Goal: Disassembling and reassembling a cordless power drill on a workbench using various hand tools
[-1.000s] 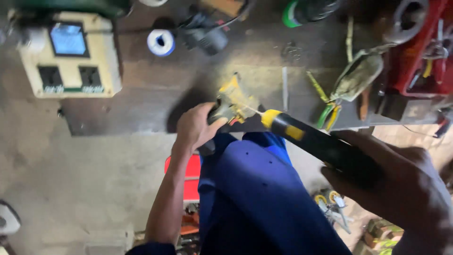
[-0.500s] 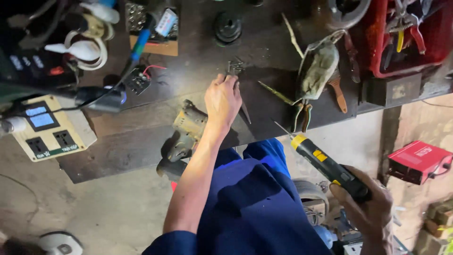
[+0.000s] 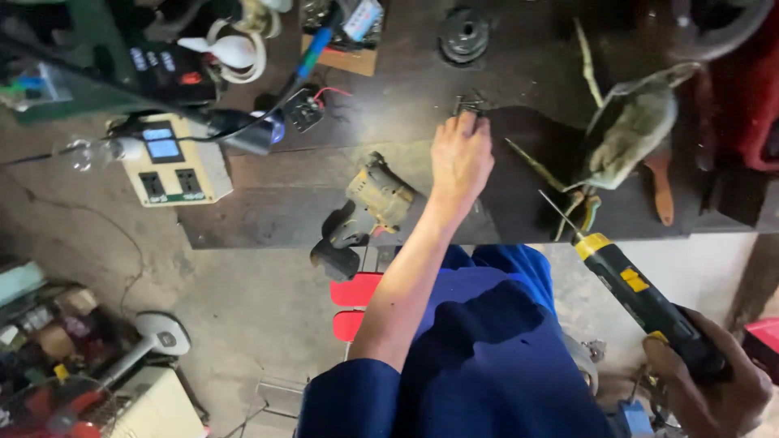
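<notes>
We see our left hand (image 3: 461,159) stretched out over the dark bench (image 3: 268,215), fingers curled down onto a small cluster of screws (image 3: 468,104) lying near the bench's far side. The screws are thin, dark metal, bunched together; the fingertips touch them, but we cannot tell whether any are actually pinched.

Our right hand (image 3: 714,385) is down by our lap, wrapped firmly around the black grip of a screwdriver (image 3: 637,296) with a yellow collar and a thin shaft pointing up toward the bench edge.

Just beside our left forearm lies a worn drill (image 3: 367,212), its body tan and its handle hanging over the bench edge. To the right of the screws lies a pair of grimy pliers (image 3: 629,130) with greenish handles, and beyond them a brown-handled tool (image 3: 661,191). Farther left sits a cream socket box (image 3: 174,166) with a small blue display. A round black part (image 3: 464,34) rests past the screws.
</notes>
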